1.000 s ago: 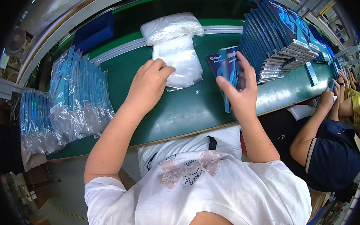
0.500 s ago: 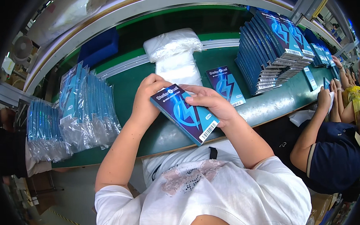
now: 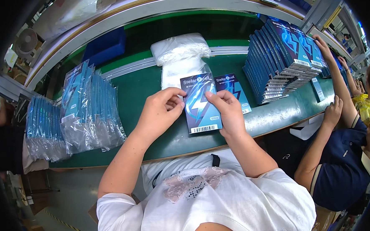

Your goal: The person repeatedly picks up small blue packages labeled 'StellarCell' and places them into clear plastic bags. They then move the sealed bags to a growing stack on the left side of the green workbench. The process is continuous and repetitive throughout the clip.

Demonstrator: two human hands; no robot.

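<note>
A: Status pls, L to R. How far along are you?

B: On my feed, far L: a short row of slim blue boxes in clear plastic bags (image 3: 41, 119). Just beside it, a taller row of bagged blue boxes (image 3: 90, 99). Both are on the glossy green bench (image 3: 129, 83). I'd count those as done.

A: And mid-bench?

B: A thick pile of clear, whitish plastic bags (image 3: 179, 49). In front, overlapping its near end, is a flat blue-and-purple cardboard box with a lightning-bolt print (image 3: 202, 108), face up, between my hands. I see shiny film near its top edge, but can't tell if it's in a bag, so call that one in progress.

A: What's left on the R?

B: A second flat box of the same print (image 3: 241, 98), on the bench just beyond the held one, then a tall stack of dark blue boxes (image 3: 270, 65). Both look unbagged, so by my judgement there's a lot left, approx a full stack.

A: Grip?

B: Left hand (image 3: 161, 110): fingers curled in at the box's L edge; can't tell if they pinch film or just touch. Right hand (image 3: 231, 113): closed on the box, thumb on the printed face, at its R edge.
</note>
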